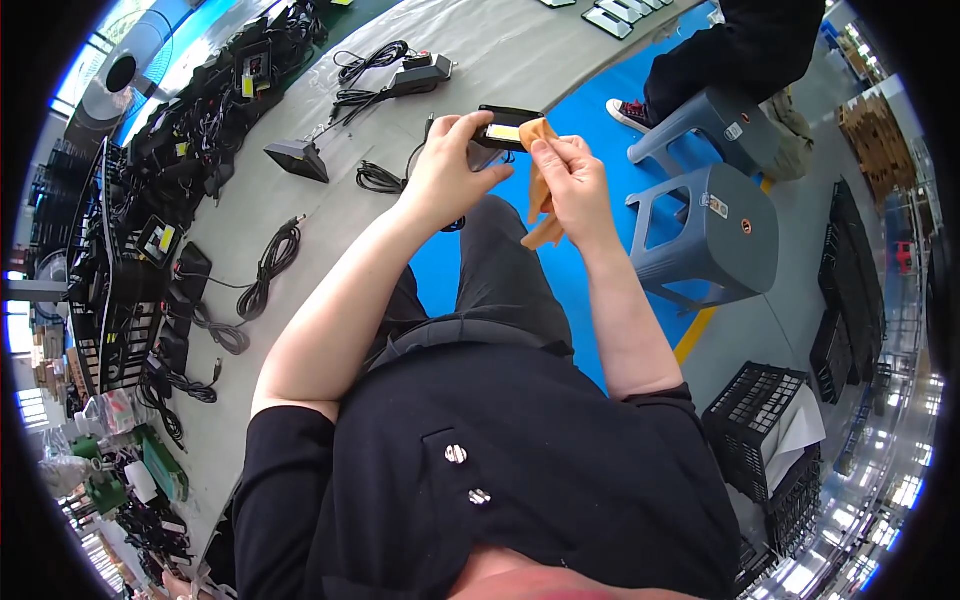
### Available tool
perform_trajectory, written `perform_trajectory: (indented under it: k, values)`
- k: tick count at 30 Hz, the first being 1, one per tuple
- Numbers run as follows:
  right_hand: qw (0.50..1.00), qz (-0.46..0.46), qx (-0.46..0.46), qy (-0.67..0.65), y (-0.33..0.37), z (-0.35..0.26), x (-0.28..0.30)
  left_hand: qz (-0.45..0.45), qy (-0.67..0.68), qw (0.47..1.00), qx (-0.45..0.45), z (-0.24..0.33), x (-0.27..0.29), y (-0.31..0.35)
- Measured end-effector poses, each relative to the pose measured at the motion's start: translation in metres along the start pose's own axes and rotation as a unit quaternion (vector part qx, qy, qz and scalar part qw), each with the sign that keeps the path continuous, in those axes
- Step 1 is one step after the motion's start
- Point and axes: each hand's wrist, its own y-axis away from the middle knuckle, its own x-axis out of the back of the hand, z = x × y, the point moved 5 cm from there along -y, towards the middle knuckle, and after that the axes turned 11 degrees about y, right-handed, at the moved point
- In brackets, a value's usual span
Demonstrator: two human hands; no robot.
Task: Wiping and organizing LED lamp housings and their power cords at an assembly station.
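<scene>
My left hand (pixel 445 165) grips the left end of a small black rectangular device with a pale yellow panel (pixel 503 133), its fingers and thumb around the casing. Pinched in my right hand (pixel 577 185) is a tan cloth (pixel 545 233), whose top edge lies against the device's right end while the rest hangs down. The device is held above the table's edge. A black cable coil (pixel 378 178) rests on the table beside my left hand, and part of the cabling is hidden behind that hand.
On the grey table (pixel 330 250) lie a black wedge-shaped unit (pixel 299 159), a black adapter (pixel 422 75) and coiled cables (pixel 272 265). Black devices crowd a rack (pixel 105 270) at left. Two grey stools (pixel 735 235) stand at right; a seated person (pixel 730 50) is beyond. A black crate (pixel 755 415) sits lower right.
</scene>
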Motion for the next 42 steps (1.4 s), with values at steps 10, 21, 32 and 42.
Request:
perform_trajectory:
  k: [10,21,32,42]
  values:
    - [0.85,-0.114,-0.214,-0.467,0.005,0.038,-0.005,-0.034,-0.048,0.998,-0.017,0.003,-0.024,-0.007]
    - [0.833,-0.131,-0.228,-0.487,0.007,0.033,0.027,0.0,-0.031,0.998,-0.056,0.001,-0.023,-0.014]
    - [0.899,-0.013,0.271,0.343,-0.031,-0.016,-0.005,-0.065,-0.062,0.996,-0.012,0.007,-0.013,-0.029]
    - [0.906,0.076,0.232,0.345,-0.013,-0.03,-0.001,-0.096,-0.026,0.994,-0.054,0.015,-0.012,-0.027]
